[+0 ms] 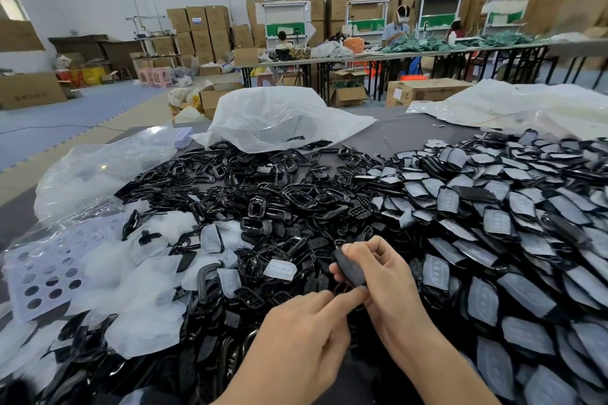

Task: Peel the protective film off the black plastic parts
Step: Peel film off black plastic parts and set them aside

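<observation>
- The right hand (385, 276) holds one black part (350, 268) above the bench (394, 131); its fingers (360, 248) are closed around the part, thumb low, other fingers curled over the top end.
- The part sits tilted, its dark face toward the camera, just over the heap of loose pieces.
- The left hand (296, 335) is just beside it, lower and nearer the camera. Its index finger (348, 296) is stretched out and touches the lower end of the part; the other fingers are loosely curled and grip nothing that I can see.
- Whether any film is lifted from the held part cannot be told.
- To the right lies a wide spread of filmed parts (493, 217), each with a pale grey sheet on its face, overlapping like scales.
- In the middle is a pile of black frames (250, 187), glossy and open in the centre.
- To the left lie peeled films (141, 293), whitish and crumpled, some on top of black pieces.
- A perforated sheet (42, 273) with round holes lies at the far left edge.
- A clear bag (98, 171) sits behind the films, and a white bag (279, 118) stands at the back of the bench, open toward the frames.
- Boxes (200, 29) are stacked along the far wall.
</observation>
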### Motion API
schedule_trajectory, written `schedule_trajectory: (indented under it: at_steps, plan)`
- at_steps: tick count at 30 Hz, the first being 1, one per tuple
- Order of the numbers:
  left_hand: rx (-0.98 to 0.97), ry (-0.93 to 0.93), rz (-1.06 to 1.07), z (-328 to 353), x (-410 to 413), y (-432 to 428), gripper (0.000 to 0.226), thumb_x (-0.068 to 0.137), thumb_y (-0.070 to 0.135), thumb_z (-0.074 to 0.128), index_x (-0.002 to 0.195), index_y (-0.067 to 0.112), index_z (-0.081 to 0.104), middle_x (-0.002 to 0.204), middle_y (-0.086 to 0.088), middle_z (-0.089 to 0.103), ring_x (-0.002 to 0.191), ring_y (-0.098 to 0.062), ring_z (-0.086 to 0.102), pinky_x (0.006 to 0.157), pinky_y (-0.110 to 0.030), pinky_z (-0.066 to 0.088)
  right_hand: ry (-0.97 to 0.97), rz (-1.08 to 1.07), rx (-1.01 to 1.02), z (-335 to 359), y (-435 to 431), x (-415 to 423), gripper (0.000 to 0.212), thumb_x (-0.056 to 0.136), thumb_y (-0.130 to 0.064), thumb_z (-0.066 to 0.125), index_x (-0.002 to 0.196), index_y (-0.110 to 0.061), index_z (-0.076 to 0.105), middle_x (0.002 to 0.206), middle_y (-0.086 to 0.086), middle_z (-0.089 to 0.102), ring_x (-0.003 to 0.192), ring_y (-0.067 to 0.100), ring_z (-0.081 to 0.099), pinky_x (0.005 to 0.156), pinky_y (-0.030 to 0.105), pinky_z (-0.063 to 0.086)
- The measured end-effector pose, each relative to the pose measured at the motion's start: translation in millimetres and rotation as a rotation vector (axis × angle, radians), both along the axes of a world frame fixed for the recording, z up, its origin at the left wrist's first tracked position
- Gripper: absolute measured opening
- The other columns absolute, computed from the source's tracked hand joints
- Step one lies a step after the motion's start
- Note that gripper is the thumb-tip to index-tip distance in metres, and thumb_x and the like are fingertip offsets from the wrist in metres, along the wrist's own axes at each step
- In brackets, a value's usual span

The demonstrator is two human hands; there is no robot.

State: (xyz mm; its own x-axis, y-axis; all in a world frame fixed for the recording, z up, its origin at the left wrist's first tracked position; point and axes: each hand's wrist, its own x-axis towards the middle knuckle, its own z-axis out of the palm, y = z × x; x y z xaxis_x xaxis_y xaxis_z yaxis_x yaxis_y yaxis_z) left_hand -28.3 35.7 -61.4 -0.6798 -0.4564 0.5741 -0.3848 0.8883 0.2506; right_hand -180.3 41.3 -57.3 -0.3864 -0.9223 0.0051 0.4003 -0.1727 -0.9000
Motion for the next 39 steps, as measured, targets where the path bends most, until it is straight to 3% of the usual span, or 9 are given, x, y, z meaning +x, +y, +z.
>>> schedule_trajectory:
  at_steps: [6, 13, 18, 21, 25, 29, 32, 34, 39]
  plan:
    - [0.195, 0.266, 0.187, 4, 8, -4, 0.03, 0.098, 0.03, 0.046, 0.123, 0.038, 0.061, 0.079, 0.035, 0.056, 0.064, 0.012, 0.052, 0.062, -0.001, 0.035, -0.011, 0.002, -0.017, 0, -1, 0, 0.04, 0.09, -0.001, 0.065, 0.058, -0.023, 0.055, 0.071, 0.007, 0.062, 0.066, 0.021, 0.068, 0.063, 0.029, 0.057]
    - [0.606, 0.552, 0.203, 3, 4, -12, 0.02, 0.094, 0.04, 0.052, 0.11, 0.047, 0.062, 0.082, 0.01, 0.067, 0.065, -0.005, 0.063, 0.058, -0.014, 0.046, 0.035, 0.141, 0.002, 3, 3, 12, 0.034, 0.089, -0.006, 0.07, 0.062, -0.021, 0.058, 0.077, 0.01, 0.069, 0.072, 0.025, 0.072, 0.062, 0.029, 0.058]
    - [0.703, 0.609, 0.257, 3, 6, -22, 0.016, 0.096, 0.015, 0.062, 0.095, 0.03, 0.069, 0.077, 0.005, 0.072, 0.066, -0.009, 0.068, 0.061, -0.015, 0.05, 0.246, 0.166, -0.023, 1, 6, 23, 0.01, 0.094, -0.009, 0.069, 0.087, -0.016, 0.066, 0.085, 0.005, 0.075, 0.079, 0.022, 0.075, 0.065, 0.026, 0.059]
    - [0.669, 0.624, 0.303, 4, 11, -27, 0.02, 0.096, 0.015, 0.062, 0.094, 0.032, 0.07, 0.081, 0.01, 0.073, 0.07, -0.006, 0.066, 0.062, -0.012, 0.048, 0.591, 0.155, -0.01, 0, 12, 22, 0.017, 0.096, -0.022, 0.066, 0.099, -0.038, 0.065, 0.086, -0.004, 0.075, 0.067, 0.016, 0.073, 0.058, 0.023, 0.054]
    - [0.591, 0.511, 0.319, 4, 15, -26, 0.019, 0.097, 0.029, 0.056, 0.11, 0.043, 0.061, 0.089, 0.019, 0.071, 0.079, 0.001, 0.067, 0.069, -0.007, 0.045, 0.788, 0.089, 0.033, 4, 15, 16, 0.02, 0.097, -0.03, 0.06, 0.107, -0.047, 0.06, 0.083, -0.008, 0.075, 0.059, 0.011, 0.07, 0.053, 0.02, 0.052]
    - [0.279, 0.11, 0.236, -3, 13, -23, 0.04, 0.096, 0.058, 0.043, 0.132, 0.043, 0.05, 0.113, 0.027, 0.061, 0.105, 0.006, 0.058, 0.088, -0.012, 0.041, 0.535, -0.374, -0.043, 42, 7, -48, 0.023, 0.1, -0.024, 0.061, 0.12, -0.035, 0.058, 0.085, -0.006, 0.077, 0.067, 0.012, 0.073, 0.06, 0.022, 0.058]
    - [-0.044, -0.17, 0.164, -17, 7, -21, 0.06, 0.084, 0.066, 0.049, 0.13, 0.03, 0.062, 0.121, 0.014, 0.063, 0.115, -0.009, 0.062, 0.1, -0.032, 0.035, 0.286, -0.647, 0.011, 65, 8, -95, 0.074, 0.101, -0.031, 0.061, 0.158, -0.029, 0.015, 0.075, 0.0, 0.075, 0.067, 0.012, 0.074, 0.073, 0.031, 0.062]
    - [-0.172, -0.291, 0.213, -23, 5, -23, 0.067, 0.078, 0.075, 0.046, 0.124, 0.032, 0.067, 0.122, 0.009, 0.066, 0.117, -0.015, 0.065, 0.102, -0.043, 0.031, 0.243, -0.664, 0.082, 63, 10, -100, 0.086, 0.101, -0.031, 0.058, 0.16, -0.028, -0.004, 0.069, 0.0, 0.074, 0.063, 0.013, 0.074, 0.07, 0.033, 0.059]
    - [-0.144, -0.273, 0.452, -18, 12, -38, 0.047, 0.078, 0.058, 0.053, 0.103, 0.026, 0.077, 0.105, -0.002, 0.072, 0.097, -0.029, 0.072, 0.096, -0.048, 0.044, 0.727, -0.47, 0.051, 27, 6, -41, 0.056, 0.101, -0.033, 0.05, 0.154, -0.038, 0.03, 0.095, -0.008, 0.074, 0.072, 0.016, 0.07, 0.061, 0.032, 0.06]
